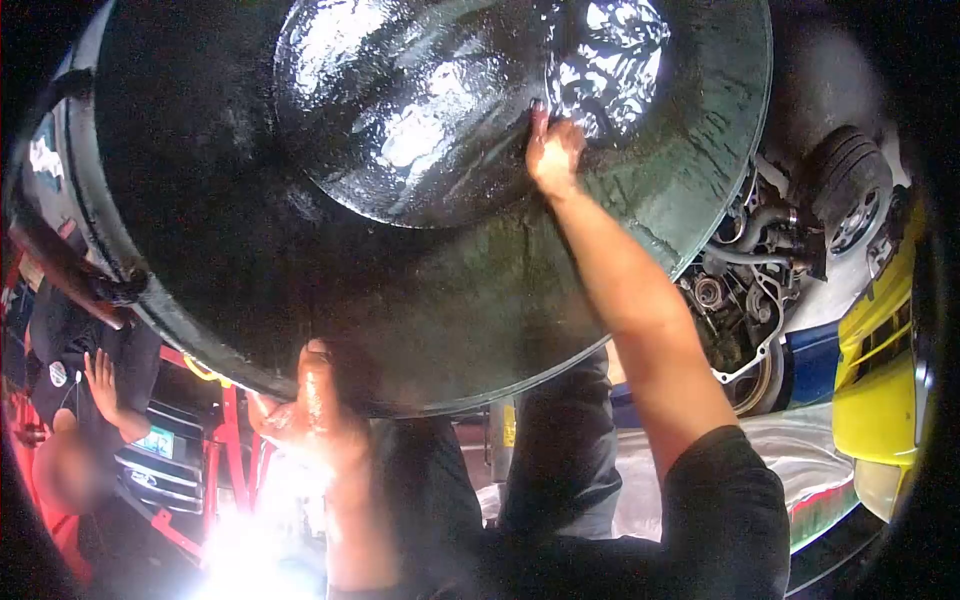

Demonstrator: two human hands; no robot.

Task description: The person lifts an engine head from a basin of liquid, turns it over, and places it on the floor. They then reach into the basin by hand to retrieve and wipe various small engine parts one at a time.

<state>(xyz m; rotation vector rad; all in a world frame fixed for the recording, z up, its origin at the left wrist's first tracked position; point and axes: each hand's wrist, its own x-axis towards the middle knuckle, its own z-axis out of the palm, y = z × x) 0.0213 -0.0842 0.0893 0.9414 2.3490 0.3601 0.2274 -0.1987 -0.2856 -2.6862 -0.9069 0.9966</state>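
Note:
A large round dark metal pan (430, 310) with a thin rim and a bar handle (75, 255) at its left fills the upper view, tilted. Dark, wet liquid (430, 130) gleams in its middle. At the pan's near-left rim, my left hand (318, 420) is closed, its wet thumb over the inner wall and its other fingers mostly hidden. My right hand (556, 155) reaches inside to the edge of the shiny liquid. Its thumb points up and its other fingers look curled; what they hold, if anything, is hidden.
At lower left is another person (90, 380) with a raised hand, near red metal bars (230, 440) and a bright glare. On the right stand a greasy engine part (730, 300), a wheel with tyre (850, 195) and a yellow machine or casing (880, 380). My legs are below the pan.

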